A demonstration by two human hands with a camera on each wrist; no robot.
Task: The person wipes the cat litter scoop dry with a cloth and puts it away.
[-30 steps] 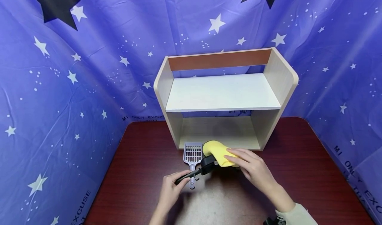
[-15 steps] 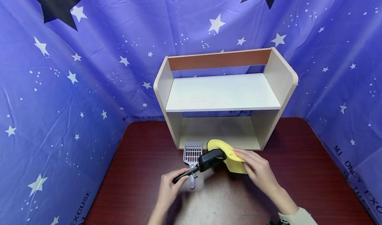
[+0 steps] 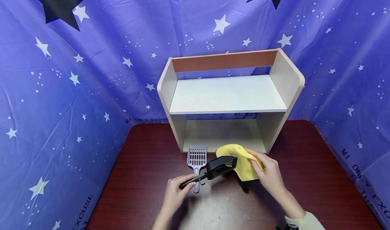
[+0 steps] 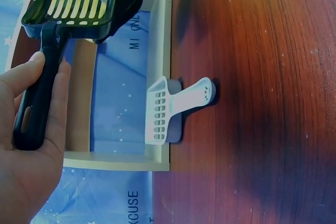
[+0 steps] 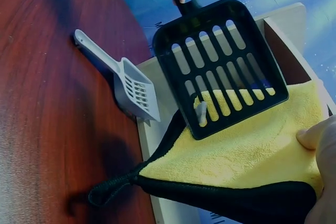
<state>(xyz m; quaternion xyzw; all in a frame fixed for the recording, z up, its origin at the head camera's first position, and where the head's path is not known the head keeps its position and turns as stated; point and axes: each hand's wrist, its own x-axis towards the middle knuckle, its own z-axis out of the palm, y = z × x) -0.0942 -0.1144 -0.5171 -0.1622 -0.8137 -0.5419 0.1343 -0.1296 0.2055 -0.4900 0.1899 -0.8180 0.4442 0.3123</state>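
My left hand [image 3: 176, 193] grips the handle of a black slotted litter scoop [image 3: 217, 169], held above the table with its head pointing right. A small pale scrap [image 5: 201, 110] shows at the slots in the right wrist view. Pinched between thumb and fingers of my right hand [image 3: 269, 170] is a yellow cloth [image 5: 236, 156] with a black backing and a black corner loop [image 5: 105, 190]. The cloth hangs right behind the scoop's head, its yellow showing through the slots. A grey litter scoop [image 4: 190, 98] lies on the table, its slotted head against the shelf's front edge.
A pale wooden two-tier shelf unit [image 3: 228, 93] stands at the back of the dark red table [image 3: 146, 175]. Behind and beside it hangs a blue star-printed curtain [image 3: 100, 70].
The cloth has come away from around the black scoop's head and shifted right, spreading out. The scoop has turned so that its hollow now shows. The grey scoop stays put.
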